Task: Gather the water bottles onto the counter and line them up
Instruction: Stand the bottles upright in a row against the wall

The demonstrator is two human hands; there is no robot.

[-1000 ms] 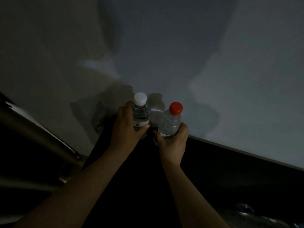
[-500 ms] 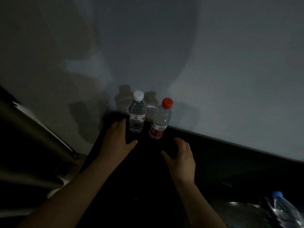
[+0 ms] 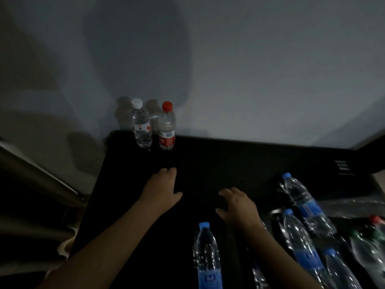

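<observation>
Two small water bottles stand upright side by side at the back left of the black counter (image 3: 218, 163), against the wall: a white-capped bottle (image 3: 141, 126) and, to its right, a red-capped bottle (image 3: 167, 128). My left hand (image 3: 161, 187) hovers over the counter in front of them, fingers relaxed and empty. My right hand (image 3: 238, 206) is lower and to the right, also empty with loosely bent fingers. Several blue-capped bottles stand at the lower right: one (image 3: 206, 257) just left of my right forearm, another (image 3: 302, 197) farther right, a third (image 3: 300, 240) below it.
A grey wall (image 3: 229, 69) backs the counter. More bottles with red and green caps (image 3: 373, 232) crowd the right edge near crinkled clear plastic (image 3: 350, 205). A metal rail (image 3: 37, 176) runs along the left, beside the counter's left edge.
Both hands let go of the two small bottles and drew back toward me. The view tilted down and right, bringing the blue-capped bottles into sight.
</observation>
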